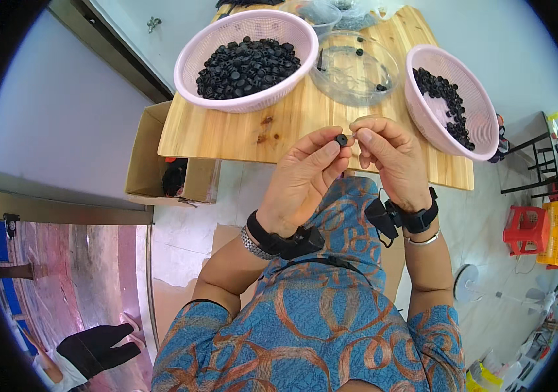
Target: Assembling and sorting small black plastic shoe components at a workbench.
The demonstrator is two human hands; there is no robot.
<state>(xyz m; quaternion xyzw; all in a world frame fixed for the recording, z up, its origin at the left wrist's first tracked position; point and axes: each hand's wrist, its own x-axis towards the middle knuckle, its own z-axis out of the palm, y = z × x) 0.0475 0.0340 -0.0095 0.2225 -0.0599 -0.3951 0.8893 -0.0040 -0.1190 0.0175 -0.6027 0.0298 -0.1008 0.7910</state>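
Between the thumb and fingers of my left hand (pixel 306 171) is a small round black knob-like part (pixel 341 140) with a hole in its middle. Close beside it, my right hand (pixel 391 151) pinches something tiny and pale at its fingertips, too small to name. Both hands are raised over the front edge of the wooden table (pixel 226 134). Beyond them stands a clear round plastic tray (pixel 351 91) holding a few black parts. A pink basket (pixel 184 81) heaped with black parts is at the far left. Another pink basket (pixel 485 117), holding fewer of them, stands at the right.
A clear tub (pixel 321 18) and plastic bags are at the table's back. An open cardboard box (pixel 141 157) sits on the floor below the table's left side. Red stool (pixel 526 230), yellow crate (pixel 553 225) and a fan (pixel 467 282) stand at right. Another person (pixel 89 353) is at lower left.
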